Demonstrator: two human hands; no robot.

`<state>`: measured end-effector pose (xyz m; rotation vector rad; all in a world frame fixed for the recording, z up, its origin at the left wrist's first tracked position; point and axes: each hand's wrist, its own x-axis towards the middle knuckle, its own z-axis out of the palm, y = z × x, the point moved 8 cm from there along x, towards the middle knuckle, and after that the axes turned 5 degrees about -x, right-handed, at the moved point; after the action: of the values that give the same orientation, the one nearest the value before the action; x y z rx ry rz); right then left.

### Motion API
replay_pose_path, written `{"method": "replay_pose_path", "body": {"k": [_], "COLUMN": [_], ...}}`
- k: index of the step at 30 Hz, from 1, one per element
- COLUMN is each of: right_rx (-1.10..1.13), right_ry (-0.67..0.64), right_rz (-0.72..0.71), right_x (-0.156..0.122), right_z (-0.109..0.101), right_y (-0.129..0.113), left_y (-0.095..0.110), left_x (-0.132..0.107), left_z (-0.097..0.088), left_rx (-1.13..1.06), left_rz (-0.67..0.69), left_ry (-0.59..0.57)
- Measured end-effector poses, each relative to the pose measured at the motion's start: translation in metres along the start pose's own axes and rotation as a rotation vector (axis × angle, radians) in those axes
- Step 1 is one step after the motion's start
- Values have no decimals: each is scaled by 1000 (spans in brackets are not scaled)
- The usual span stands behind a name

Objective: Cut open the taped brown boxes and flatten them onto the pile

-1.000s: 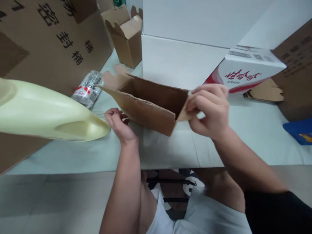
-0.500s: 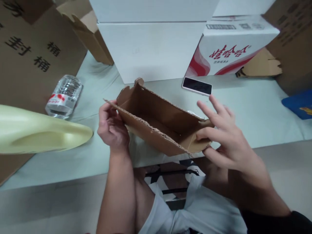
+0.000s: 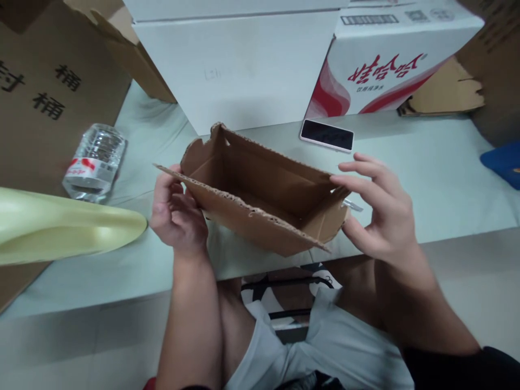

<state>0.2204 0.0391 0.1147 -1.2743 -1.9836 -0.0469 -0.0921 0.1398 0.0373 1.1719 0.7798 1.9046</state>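
Note:
A brown cardboard box, its top open and its cut edges rough, is tilted above the table in front of me. My left hand grips its left end, with the fingers partly hidden behind the near wall. At the right end, my right hand has its thumb on the end panel and a fingertip at the far corner, so it pinches that end while other fingers stay raised. Just behind the right end pokes out a small shiny object, mostly hidden.
Beyond the box lies a phone. White cartons stand at the back, one printed in red. To the left are a water bottle, a pale yellow curved object and a large carton. A blue item sits far right.
My right hand has drawn its fingers out of the box's right end and now holds that end from outside. The left hand keeps its grip. The view has shifted slightly.

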Motion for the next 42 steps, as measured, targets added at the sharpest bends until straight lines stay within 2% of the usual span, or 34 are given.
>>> {"method": "replay_pose_path", "body": {"k": [3, 6, 9, 11, 16, 19, 23, 28, 32, 35, 39, 42], "right_rx": [-5, 120, 246, 254, 225, 194, 93, -10, -42, 9, 154, 254], "right_ry": [16, 36, 15, -31, -69, -98, -136, -96, -45, -27, -77, -88], "right_rz": [87, 97, 14, -36, -171, -235, -154, 61, 135, 183, 287, 272], "right_x": [-2, -5, -6, -6, -3, -3, -5, -6, -6, -9, -18, -19], "right_z": [3, 5, 7, 8, 3, -2, -6, -3, 4, 14, 36, 44], "right_y": [9, 9, 0, -7, -23, -29, -23, -6, 3, 12, 25, 22], "left_y": [2, 5, 5, 6, 10, 10, 14, 19, 18, 18, 19, 18], "left_x": [-2, -1, 1, 1, 3, 4, 3, -2, -6, -6, -6, -6], "left_z": [-2, 0, 5, 9, 13, 16, 24, 34, 33, 33, 31, 28], "left_rx": [50, 21, -108, -175, -168, -178, -153, -85, -76, -67, 84, 162], "left_rz": [25, 49, 28, 22, 40, 29, 65, 83, 100, 98, 138, 159], "left_ry": [17, 4, -8, -4, 64, 59, -2, -52, -72, -112, -126, -113]}}
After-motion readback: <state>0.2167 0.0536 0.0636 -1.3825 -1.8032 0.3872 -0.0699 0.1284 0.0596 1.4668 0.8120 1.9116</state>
